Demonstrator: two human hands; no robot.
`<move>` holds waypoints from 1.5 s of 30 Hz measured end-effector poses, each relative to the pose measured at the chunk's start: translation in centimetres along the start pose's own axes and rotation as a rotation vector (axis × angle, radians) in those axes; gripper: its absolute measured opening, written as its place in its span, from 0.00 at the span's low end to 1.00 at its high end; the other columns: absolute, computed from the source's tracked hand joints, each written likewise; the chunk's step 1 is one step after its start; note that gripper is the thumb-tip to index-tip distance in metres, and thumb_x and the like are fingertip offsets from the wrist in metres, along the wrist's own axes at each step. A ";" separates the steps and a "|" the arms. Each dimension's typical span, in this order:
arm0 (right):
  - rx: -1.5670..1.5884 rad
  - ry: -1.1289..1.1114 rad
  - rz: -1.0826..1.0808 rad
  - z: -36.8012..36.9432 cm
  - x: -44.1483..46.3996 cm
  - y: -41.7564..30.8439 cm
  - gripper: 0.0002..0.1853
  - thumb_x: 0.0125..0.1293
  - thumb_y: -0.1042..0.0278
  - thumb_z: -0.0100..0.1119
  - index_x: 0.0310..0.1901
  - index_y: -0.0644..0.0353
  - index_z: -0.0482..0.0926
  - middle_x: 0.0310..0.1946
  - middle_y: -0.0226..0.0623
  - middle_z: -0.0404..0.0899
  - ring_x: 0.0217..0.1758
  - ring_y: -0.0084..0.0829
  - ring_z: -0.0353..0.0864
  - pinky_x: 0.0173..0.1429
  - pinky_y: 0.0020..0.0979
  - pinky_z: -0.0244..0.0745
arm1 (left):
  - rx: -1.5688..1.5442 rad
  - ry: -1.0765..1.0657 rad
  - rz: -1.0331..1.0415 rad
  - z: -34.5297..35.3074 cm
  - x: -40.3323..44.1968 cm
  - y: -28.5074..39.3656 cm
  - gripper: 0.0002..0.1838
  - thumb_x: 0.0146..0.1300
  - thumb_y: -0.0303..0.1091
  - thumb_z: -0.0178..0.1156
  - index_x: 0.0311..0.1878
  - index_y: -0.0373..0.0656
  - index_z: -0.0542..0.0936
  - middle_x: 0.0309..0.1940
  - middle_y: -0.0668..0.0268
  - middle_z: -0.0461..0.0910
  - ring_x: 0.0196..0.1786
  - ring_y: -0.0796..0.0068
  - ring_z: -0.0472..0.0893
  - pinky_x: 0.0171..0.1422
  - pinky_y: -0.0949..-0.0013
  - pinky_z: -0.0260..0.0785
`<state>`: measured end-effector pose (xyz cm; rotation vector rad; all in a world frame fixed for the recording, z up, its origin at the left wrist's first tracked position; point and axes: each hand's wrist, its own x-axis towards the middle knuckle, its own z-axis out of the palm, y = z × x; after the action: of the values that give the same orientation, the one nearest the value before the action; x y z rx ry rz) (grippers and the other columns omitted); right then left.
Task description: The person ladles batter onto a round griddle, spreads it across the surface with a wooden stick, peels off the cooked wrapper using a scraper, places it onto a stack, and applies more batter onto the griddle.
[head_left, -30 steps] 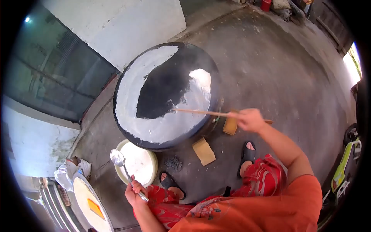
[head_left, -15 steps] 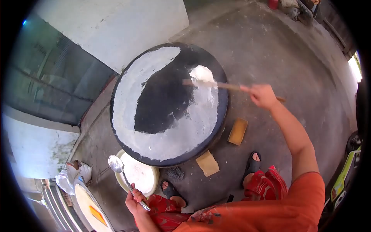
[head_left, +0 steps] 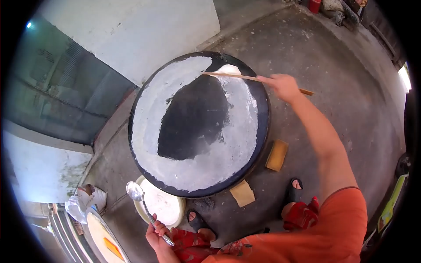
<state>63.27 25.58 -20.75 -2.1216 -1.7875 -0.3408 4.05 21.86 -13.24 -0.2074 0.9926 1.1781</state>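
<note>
A large round black griddle (head_left: 190,120) carries a thin ring of white batter (head_left: 193,175), with bare black surface in its middle. My right hand (head_left: 284,87) is closed around a long, flat wooden spreader (head_left: 245,77). Its blade lies across the far part of the griddle, against a thick mound of batter (head_left: 229,69). Low on the left, my left hand (head_left: 158,232) grips the handle of a metal ladle (head_left: 135,191). The ladle's bowl is held over the edge of a pale bucket (head_left: 182,209) of white batter, partly tucked beneath the griddle's near rim.
Two yellowish pads, a thicker one (head_left: 277,155) and a flat one (head_left: 242,193), lie on the floor near my feet. At lower left stands a round pale surface (head_left: 98,230) with an orange piece on it. A white wall (head_left: 131,35) rises behind the griddle.
My right hand has pushed the spreader away from me, carrying the batter mound toward the griddle's far edge and lengthening the right-hand band. My left hand still holds the ladle; the view has shifted slightly.
</note>
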 end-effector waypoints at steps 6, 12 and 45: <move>0.342 -0.202 0.070 -1.8 -0.8 -1.4 0.27 0.51 0.76 0.49 0.53 0.34 0.71 0.36 0.35 0.75 0.42 0.40 0.74 0.44 0.36 0.70 | -0.047 0.000 -0.079 0.1 -0.1 0.3 0.17 0.65 0.34 0.40 0.48 0.31 0.71 0.21 0.65 0.70 0.17 0.81 0.64 0.17 0.79 0.57; 0.015 -0.195 0.146 0.3 0.9 2.6 0.33 0.49 0.81 0.49 0.56 0.32 0.67 0.39 0.40 0.70 0.46 0.40 0.72 0.49 0.39 0.68 | -0.035 -0.010 -0.092 -1.2 0.9 1.1 0.16 0.64 0.33 0.40 0.49 0.33 0.70 0.22 0.64 0.70 0.17 0.80 0.64 0.17 0.78 0.56; 0.504 -0.130 0.819 -6.5 -1.8 -15.5 0.16 0.59 0.63 0.45 0.48 0.50 0.75 0.44 0.45 0.76 0.49 0.42 0.74 0.51 0.35 0.68 | -0.082 -0.161 -0.081 -2.8 -3.8 1.8 0.16 0.66 0.34 0.39 0.49 0.33 0.69 0.23 0.65 0.68 0.17 0.82 0.64 0.16 0.80 0.56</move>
<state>47.96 23.61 -13.88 -2.2764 -0.7873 0.4179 0.93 18.38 -11.44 -0.2127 0.7892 1.1434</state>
